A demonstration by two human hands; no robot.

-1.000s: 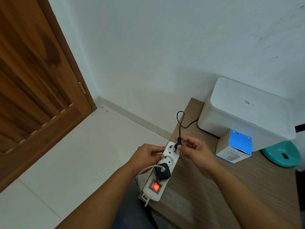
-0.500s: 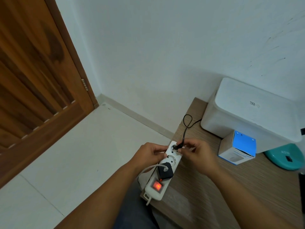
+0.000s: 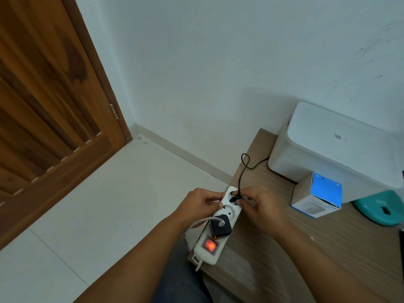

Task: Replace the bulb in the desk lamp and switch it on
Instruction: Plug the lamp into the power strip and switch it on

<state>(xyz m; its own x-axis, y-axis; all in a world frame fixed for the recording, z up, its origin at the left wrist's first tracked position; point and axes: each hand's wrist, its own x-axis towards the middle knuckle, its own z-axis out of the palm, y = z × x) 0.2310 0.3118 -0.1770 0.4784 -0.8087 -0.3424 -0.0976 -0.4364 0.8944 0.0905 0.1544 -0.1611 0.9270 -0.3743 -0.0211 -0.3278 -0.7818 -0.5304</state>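
Note:
A white power strip (image 3: 227,212) lies at the left edge of the wooden desk (image 3: 328,248), its red switch (image 3: 210,245) lit. A black adapter (image 3: 220,226) with a white cable sits in one socket. My left hand (image 3: 197,204) grips the strip's far end. My right hand (image 3: 262,206) pinches a small black plug (image 3: 236,197) at the strip's farthest socket. The plug's thin black cord (image 3: 243,165) loops up and runs behind the white box. The lamp itself is out of view.
A large white lidded box (image 3: 332,147) stands at the back of the desk against the wall. A blue-and-white bulb carton (image 3: 317,195) stands in front of it, beside a teal object (image 3: 380,208). A wooden door (image 3: 43,106) is at left over the tiled floor.
My right hand has turned the plug from upright down toward the farthest socket. The cord's loop has shifted with it. My left hand stays on the strip.

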